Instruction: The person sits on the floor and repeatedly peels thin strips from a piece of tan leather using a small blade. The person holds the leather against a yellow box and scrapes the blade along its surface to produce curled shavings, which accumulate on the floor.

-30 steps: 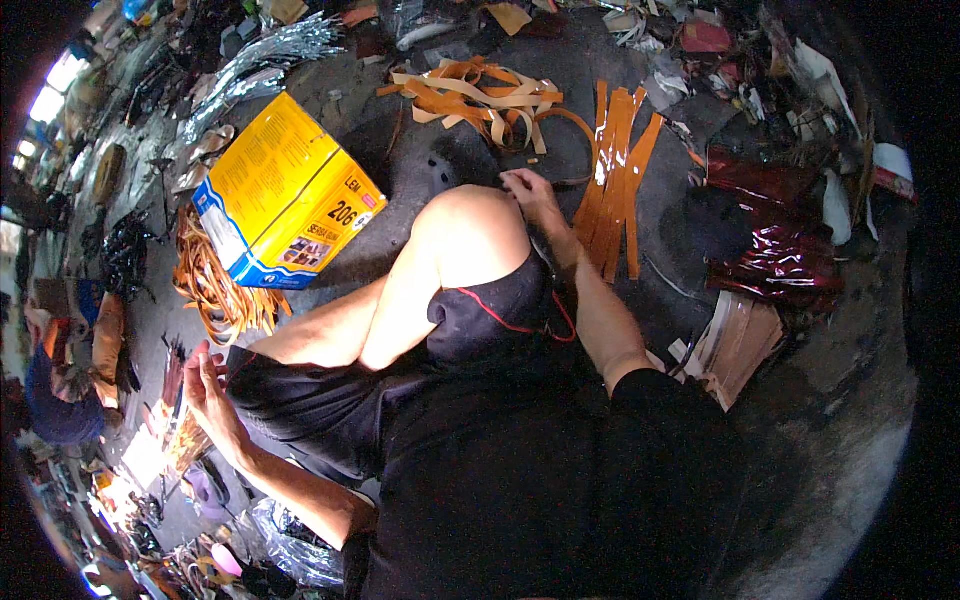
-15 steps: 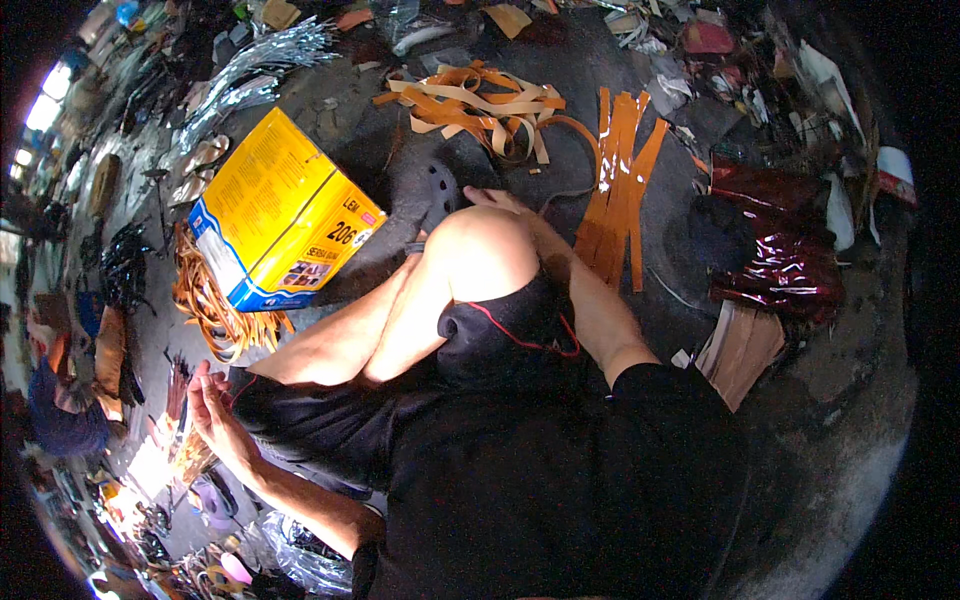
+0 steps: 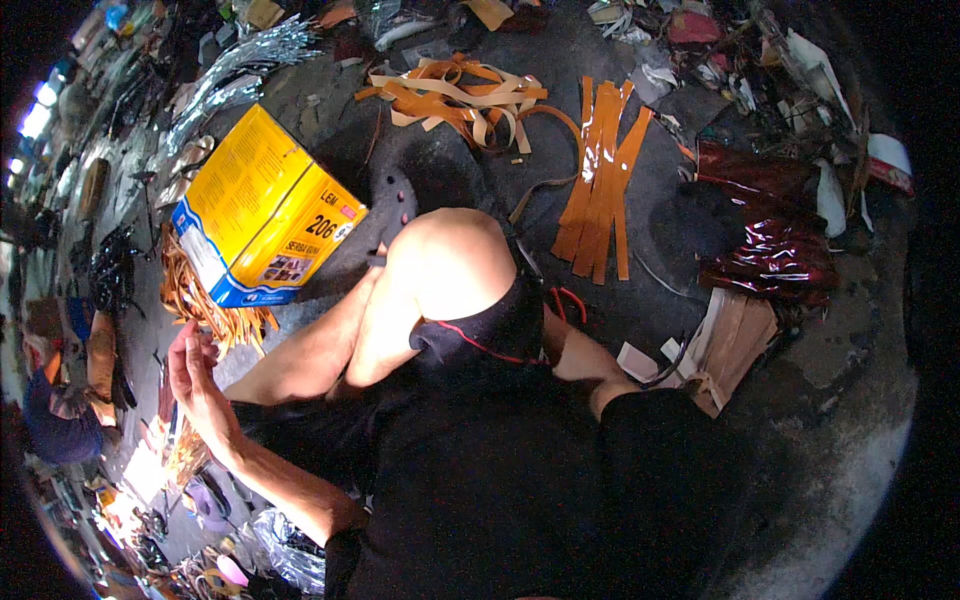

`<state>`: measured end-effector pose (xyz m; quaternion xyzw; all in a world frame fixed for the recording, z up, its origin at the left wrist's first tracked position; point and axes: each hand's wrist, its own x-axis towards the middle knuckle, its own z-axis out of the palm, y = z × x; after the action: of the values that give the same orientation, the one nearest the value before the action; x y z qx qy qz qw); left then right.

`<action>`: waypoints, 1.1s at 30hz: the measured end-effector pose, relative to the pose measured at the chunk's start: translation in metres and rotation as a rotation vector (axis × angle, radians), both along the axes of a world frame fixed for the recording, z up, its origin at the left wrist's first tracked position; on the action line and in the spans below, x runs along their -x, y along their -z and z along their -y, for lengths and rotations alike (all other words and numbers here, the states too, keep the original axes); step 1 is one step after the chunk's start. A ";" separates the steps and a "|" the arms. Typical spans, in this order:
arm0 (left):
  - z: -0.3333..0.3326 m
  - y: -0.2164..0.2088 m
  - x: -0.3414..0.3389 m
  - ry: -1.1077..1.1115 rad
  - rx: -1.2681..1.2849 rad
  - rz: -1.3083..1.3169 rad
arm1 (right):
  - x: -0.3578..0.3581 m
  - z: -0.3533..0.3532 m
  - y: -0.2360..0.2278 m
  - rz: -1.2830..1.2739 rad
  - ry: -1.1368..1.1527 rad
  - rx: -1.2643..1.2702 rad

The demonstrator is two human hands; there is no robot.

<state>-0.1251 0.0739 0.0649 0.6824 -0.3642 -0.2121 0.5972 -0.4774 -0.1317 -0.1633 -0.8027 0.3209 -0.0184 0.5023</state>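
My left hand [image 3: 203, 390] is raised beside my left thigh. Its fingers stretch loosely upward, and no held thing shows in them. Just past the fingertips lies a pile of thin brown strips [image 3: 185, 280], partly under a yellow and blue box [image 3: 262, 205]. My right forearm [image 3: 585, 365] runs down behind my bent leg, which hides the right hand. Close to that forearm a thin red loop [image 3: 572, 303] shows; its kind I cannot make out. Beyond my knee, flat orange strips [image 3: 598, 185] lie side by side, left of them a tangle of orange and cream strips [image 3: 460, 95].
Dark red shiny sheeting [image 3: 765, 220] lies at the right, with light brown flat pieces [image 3: 738, 345] and white scraps [image 3: 637, 360] nearer me. A grey sandal [image 3: 393, 200] is by my knee. Silvery strips [image 3: 240, 70] and heaped scraps line the far and left sides.
My right hand has drawn back from beyond the knee and dropped out of sight behind the leg. My left hand has risen slightly toward the brown strips. The red loop and more white scraps have come into view.
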 end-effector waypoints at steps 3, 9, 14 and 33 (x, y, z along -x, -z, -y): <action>0.021 -0.005 0.013 0.061 -0.030 0.014 | 0.001 0.000 0.009 0.014 -0.010 -0.041; 0.037 -0.001 0.019 0.095 -0.032 -0.065 | 0.033 0.040 -0.006 0.059 0.266 -0.032; 0.025 0.003 0.009 -0.005 -0.079 -0.125 | 0.034 0.124 -0.041 0.191 0.952 0.347; 0.068 0.017 0.006 0.121 -0.118 -0.173 | 0.015 0.204 -0.082 -0.560 0.756 0.456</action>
<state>-0.1309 0.0061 0.0482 0.6722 -0.3387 -0.3271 0.5713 -0.4920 -0.3360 -0.0817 -0.6939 0.6982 -0.0523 0.1680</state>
